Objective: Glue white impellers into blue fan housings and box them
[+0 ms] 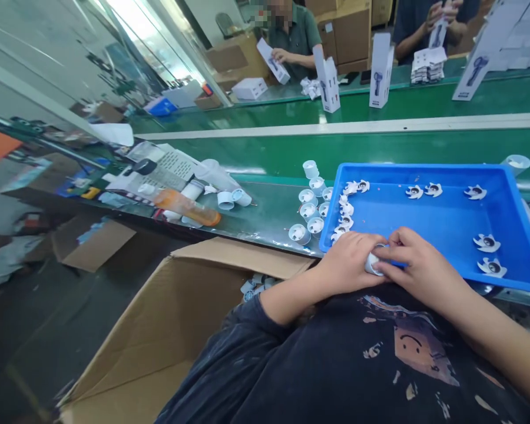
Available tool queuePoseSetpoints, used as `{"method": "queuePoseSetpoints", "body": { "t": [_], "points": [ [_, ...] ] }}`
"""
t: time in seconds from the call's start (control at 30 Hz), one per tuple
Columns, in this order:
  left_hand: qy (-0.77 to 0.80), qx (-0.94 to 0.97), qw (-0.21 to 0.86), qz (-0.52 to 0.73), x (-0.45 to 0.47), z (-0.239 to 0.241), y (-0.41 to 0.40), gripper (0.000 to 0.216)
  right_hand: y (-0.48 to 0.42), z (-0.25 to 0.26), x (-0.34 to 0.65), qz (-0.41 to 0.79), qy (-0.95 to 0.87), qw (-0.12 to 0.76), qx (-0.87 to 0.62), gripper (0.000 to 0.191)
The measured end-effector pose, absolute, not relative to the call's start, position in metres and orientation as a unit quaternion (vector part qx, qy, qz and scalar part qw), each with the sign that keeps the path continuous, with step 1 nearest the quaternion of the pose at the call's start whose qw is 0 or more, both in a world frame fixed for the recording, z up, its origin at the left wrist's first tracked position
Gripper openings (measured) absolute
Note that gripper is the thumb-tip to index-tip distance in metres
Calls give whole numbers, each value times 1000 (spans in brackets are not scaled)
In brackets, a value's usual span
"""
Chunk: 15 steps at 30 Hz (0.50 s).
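Note:
My left hand (352, 262) is wrapped round a small white cylindrical housing (371, 265) at the near edge of the blue tray (406, 222). The fingers of my right hand (417, 259) are pinched at the housing's right end; whether a smaller part is between them is hidden. Several white fan impellers (345, 209) lie in a row along the tray's left side. More of them are spread out at the back and right, among them an impeller (492, 267) near the front right corner. Left of the tray stand several similar housings (308, 211).
An orange bottle (188, 207) lies on the green bench to the left. Below it, an open cardboard box (150, 330) holds some pale parts (252, 287). Across the green conveyor (274, 144), two people handle printed boxes; several boxes (380, 70) stand upright there.

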<state>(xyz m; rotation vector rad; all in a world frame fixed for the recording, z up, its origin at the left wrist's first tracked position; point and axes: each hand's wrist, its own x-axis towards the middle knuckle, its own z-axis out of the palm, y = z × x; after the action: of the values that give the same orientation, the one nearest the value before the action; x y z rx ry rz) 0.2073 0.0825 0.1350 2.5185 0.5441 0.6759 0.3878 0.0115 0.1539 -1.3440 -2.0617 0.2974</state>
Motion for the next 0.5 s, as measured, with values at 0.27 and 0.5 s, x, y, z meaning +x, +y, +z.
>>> {"method": "queuePoseSetpoints", "body": {
  "t": [0.27, 0.5],
  "points": [
    [329, 844, 231, 355, 152, 147, 167, 58, -54, 144, 448, 289, -676, 348, -582, 21],
    [405, 785, 166, 438, 134, 135, 231, 39, -67, 106, 481, 251, -576, 370, -684, 21]
  ]
}}
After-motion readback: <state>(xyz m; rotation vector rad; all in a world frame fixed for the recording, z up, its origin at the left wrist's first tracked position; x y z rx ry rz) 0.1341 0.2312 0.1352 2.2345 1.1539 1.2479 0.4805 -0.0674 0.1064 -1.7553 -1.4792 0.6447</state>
